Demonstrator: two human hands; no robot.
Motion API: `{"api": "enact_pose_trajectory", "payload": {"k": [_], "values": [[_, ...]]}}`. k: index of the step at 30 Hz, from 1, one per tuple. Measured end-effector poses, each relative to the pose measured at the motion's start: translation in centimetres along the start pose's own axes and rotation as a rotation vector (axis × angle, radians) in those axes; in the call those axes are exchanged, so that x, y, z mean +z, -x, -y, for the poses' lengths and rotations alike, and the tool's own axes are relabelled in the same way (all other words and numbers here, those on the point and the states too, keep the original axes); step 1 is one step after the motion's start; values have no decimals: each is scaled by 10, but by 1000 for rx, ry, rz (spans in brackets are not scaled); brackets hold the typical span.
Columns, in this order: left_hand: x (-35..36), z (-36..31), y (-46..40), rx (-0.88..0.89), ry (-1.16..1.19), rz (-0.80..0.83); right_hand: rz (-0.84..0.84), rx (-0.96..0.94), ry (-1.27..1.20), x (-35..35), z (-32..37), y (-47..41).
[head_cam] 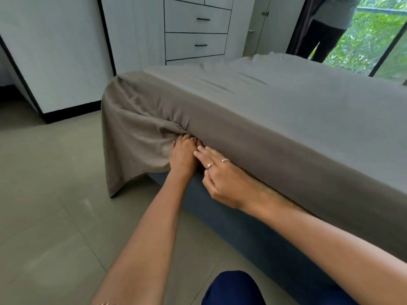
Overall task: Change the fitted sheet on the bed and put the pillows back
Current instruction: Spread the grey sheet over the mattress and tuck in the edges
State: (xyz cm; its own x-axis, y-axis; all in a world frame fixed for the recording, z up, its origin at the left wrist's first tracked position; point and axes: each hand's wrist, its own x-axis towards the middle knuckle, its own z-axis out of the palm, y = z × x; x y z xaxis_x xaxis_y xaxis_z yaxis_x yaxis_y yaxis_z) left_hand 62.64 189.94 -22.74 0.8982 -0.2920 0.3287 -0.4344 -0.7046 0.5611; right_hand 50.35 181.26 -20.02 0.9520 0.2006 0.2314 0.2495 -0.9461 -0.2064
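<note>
Nearest, below both arms: blue-clad knee (233,287). Left hand (182,156) bunches grey sheet (253,119) at mattress side, fingers curled into fabric. Right hand (222,179) touching it, fingers flat against sheet. Left of hands: loose corner hanging. Beyond: white drawers (196,29).

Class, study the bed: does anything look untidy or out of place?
Yes. At the near corner, the grey-brown fitted sheet hangs loose in a bunched flap over the blue bed base instead of being tucked. Both hands, left hand and right hand, work at its gathered edge.
</note>
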Motion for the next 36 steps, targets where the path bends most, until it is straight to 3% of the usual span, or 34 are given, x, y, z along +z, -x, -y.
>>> {"api": "enact_pose_trajectory", "payload": {"k": [2, 5, 8, 11, 14, 21, 27, 33, 36], "values": [[-10, -3, -14, -212, 214, 10, 29, 95, -122, 0, 2, -24], [-23, 10, -26, -464, 556, -101, 50, 206, -234, 8, 7, -56], [-25, 25, -23, -376, 686, -108, 111, 256, -187, 19, 13, -75], [-31, 43, -18, -398, 867, -392, 109, 305, -81, 22, 15, -89], [-41, 65, 2, -463, 686, -592, 106, 369, -27, 25, 20, -110], [-34, 92, 90, -405, 616, -445, 37, 474, 19, 38, 27, -152], [-3, 70, 111, -392, 646, -389, -136, 333, -149, 38, 10, -132], [-3, 81, 71, -371, 631, -456, -226, 39, 213, 57, 3, -114], [-3, 93, 45, -488, 661, -426, -398, -42, 107, 67, 5, -111]]}}
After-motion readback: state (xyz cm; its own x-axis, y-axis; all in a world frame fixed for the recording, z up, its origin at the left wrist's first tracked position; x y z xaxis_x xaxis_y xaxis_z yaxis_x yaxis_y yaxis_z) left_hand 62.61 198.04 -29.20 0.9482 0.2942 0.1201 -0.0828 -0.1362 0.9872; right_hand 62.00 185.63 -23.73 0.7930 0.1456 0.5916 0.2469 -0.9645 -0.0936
